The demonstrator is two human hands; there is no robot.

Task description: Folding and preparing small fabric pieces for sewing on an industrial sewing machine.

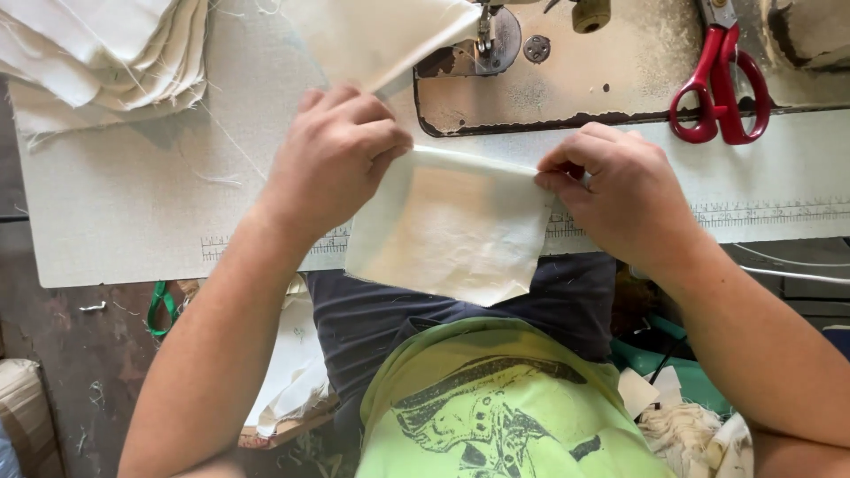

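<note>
Cream cloth piece (447,235): plain woven fabric, matte, roughly rectangular, with a frayed lower edge. Its upper edge is folded over into a narrow, straight hem strip running between the two hands. The piece lies at the front edge of the work table (124,212), its lower part hanging off the edge over the person's lap.

Left hand (332,159): fingers curled and pressed together, thumb against forefinger, pinching the left end of the folded edge. Right hand (620,190): fingers bunched, thumb and fingertips nipped on the right end of the same fold. The fold is held taut and level between them.

Work table: pale grey surface, speckled with lint and loose threads, with a printed measuring scale (761,212) along the front edge.

Sewing machine bed (602,75): worn metal, cream paint chipped to rust-brown at the rim, dusty. The needle and presser foot (484,31) sit at the top, with a second piece of cream cloth (381,35) lying just beside them.

Scissors (722,88): red looped handles, resting on the machine bed, well apart from the hands.

Stack of cut cream cloth (97,53): many layers, edges frayed, at the table's far left corner.
</note>
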